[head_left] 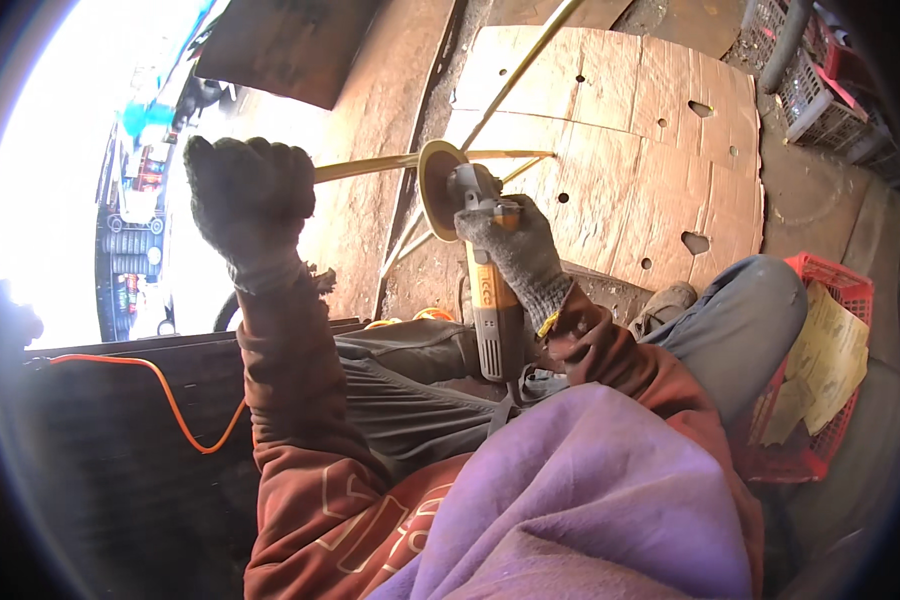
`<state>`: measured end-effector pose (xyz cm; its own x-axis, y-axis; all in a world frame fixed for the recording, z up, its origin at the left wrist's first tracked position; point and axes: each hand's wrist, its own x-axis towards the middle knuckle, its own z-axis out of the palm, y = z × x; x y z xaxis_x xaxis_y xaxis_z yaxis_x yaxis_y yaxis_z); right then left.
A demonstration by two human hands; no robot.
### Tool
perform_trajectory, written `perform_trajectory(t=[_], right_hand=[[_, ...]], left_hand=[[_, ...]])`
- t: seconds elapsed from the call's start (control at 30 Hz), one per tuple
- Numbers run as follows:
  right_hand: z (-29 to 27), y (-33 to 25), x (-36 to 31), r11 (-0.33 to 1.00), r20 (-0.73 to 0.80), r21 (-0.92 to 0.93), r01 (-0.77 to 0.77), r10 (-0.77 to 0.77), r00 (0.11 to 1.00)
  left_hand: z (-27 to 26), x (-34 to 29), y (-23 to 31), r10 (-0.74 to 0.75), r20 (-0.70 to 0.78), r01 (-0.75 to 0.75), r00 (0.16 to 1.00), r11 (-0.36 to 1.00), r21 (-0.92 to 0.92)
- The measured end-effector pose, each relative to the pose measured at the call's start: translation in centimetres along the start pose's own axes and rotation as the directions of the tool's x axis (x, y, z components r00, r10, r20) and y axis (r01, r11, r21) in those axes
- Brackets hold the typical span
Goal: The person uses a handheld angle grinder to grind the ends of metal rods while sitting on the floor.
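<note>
Gloved hands worked metal in a workshop, seen from a head-worn camera looking down. Left hand (250, 205), in a dark knitted glove, was closed in a fist around the near end of a thin brass-coloured rod (370, 166) at about ten o'clock from the frame's centre. Right hand (518, 250), in a grey knitted glove, was clamped around the orange-and-grey body of an angle grinder (490, 290), near the centre. Its round disc (438, 175) sat at twelve o'clock from that hand, touching the rod.

The rod looked stiff, light and smooth, likely slippery and prone to vibrate, so a firm grip close to the disc seemed wise. The grinder appeared fairly heavy and was best held by its long body, clear of the disc.

Flattened cardboard (650, 130) with holes lay at one o'clock, a red plastic crate (820, 380) at four o'clock, and an orange cable (170, 400) at eight o'clock.
</note>
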<state>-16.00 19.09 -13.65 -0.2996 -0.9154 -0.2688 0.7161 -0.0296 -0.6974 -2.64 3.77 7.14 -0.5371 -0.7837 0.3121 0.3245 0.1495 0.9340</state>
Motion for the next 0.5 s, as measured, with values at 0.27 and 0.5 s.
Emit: perform_trajectory(t=[0.27,0.5], right_hand=[[3.6,0.6,-3.5,0.988,0.117,0.082,0.133,-0.142,0.983],[1.5,1.8,-2.6,0.999,0.037,0.033,-0.039,0.038,0.999]], left_hand=[[1.3,-3.8,-0.7,0.072,-0.194,-0.081,0.978,0.996,-0.036],[-1.7,-4.6,-1.0,0.138,0.131,-0.124,0.982,0.986,-0.109]])
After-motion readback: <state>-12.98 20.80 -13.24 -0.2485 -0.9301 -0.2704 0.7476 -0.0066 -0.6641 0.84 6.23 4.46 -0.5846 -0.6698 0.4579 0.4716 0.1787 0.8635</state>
